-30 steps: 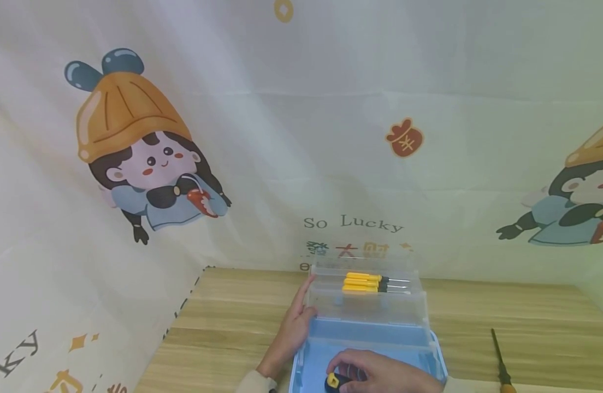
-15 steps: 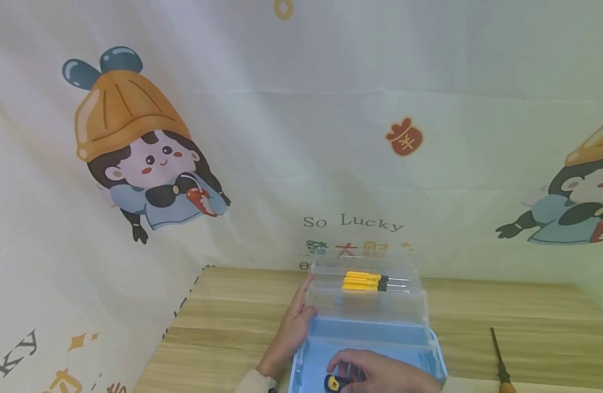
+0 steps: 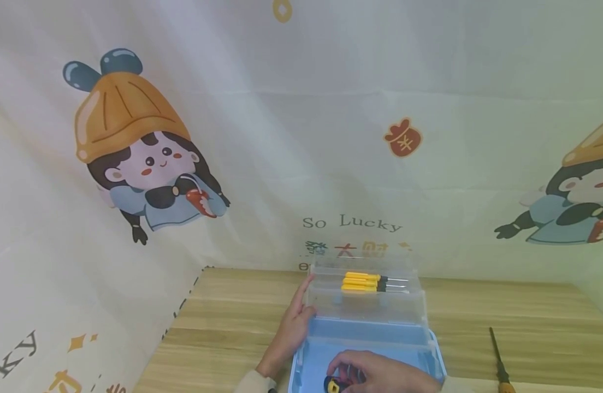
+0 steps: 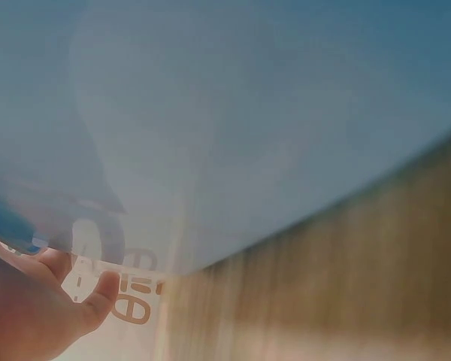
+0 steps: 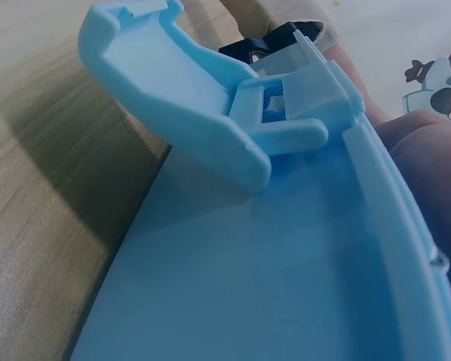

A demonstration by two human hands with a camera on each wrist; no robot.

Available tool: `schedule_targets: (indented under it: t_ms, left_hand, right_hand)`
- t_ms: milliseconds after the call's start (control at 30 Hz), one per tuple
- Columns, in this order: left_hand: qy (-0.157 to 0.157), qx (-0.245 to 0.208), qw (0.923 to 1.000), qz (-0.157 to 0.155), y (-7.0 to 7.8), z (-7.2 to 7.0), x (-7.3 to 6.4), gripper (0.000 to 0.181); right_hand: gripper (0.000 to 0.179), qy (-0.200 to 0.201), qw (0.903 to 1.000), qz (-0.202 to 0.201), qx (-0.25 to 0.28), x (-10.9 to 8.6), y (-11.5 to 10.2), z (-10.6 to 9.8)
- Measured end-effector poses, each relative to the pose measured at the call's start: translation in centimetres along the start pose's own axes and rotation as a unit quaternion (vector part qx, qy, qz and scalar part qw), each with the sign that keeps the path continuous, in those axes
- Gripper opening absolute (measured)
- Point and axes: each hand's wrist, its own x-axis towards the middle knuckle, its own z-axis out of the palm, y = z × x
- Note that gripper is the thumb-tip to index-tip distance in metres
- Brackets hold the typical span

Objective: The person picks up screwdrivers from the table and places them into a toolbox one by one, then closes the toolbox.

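My left hand [image 3: 294,327] holds the left end of a clear fold-out tray [image 3: 370,307], its thumb at the near corner and a finger along the side. The tray stands raised above a blue plastic box [image 3: 326,355]. My right hand [image 3: 375,371] is low inside the box, its curled fingers and thumb gripping a small black-and-yellow object [image 3: 333,385]; its kind I cannot tell. In the left wrist view, the left thumb [image 4: 101,297] lies by the tray edge. A blue latch [image 5: 173,98] hangs off the box wall in the right wrist view.
Several yellow-handled screwdrivers [image 3: 360,283] lie in the upper clear tray. To the right, a dark-shafted tool [image 3: 500,365] with an orange-brown handle rests on the wooden table [image 3: 478,311]. A printed cloth [image 3: 301,136] hangs behind.
The black-and-yellow object has turned a little in my right hand, its yellow part shifting lower. My left hand stays on the tray.
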Motion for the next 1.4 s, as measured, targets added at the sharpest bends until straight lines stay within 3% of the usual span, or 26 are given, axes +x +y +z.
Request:
schedule_targets:
  t_ms: [200,533,833,1133,1400]
  left_hand:
    - [0.002,0.008,1.0,0.002,0.01,0.02,-0.07,0.067]
    - [0.005,0.002,1.0,-0.001,-0.1,0.01,-0.01,0.068]
    - [0.006,0.009,0.9999,-0.004,0.07,0.08,-0.05,0.068]
    - [0.007,0.017,0.9998,0.005,0.07,0.24,0.0,0.067]
    - [0.005,0.007,1.0,0.003,-0.03,0.15,-0.03,0.067]
  right_hand:
    - [0.023,0.01,0.9995,0.008,-0.028,0.06,-0.05,0.05]
    - [0.023,0.01,0.9995,0.001,-0.031,0.06,-0.06,0.03]
    - [0.023,-0.005,0.9996,-0.014,-0.023,0.17,-0.28,0.01]
    - [0.024,-0.011,0.9998,0.018,0.006,-0.14,-0.6,0.04]
    - [0.023,-0.009,0.9999,0.006,-0.006,-0.49,-0.94,-0.23]
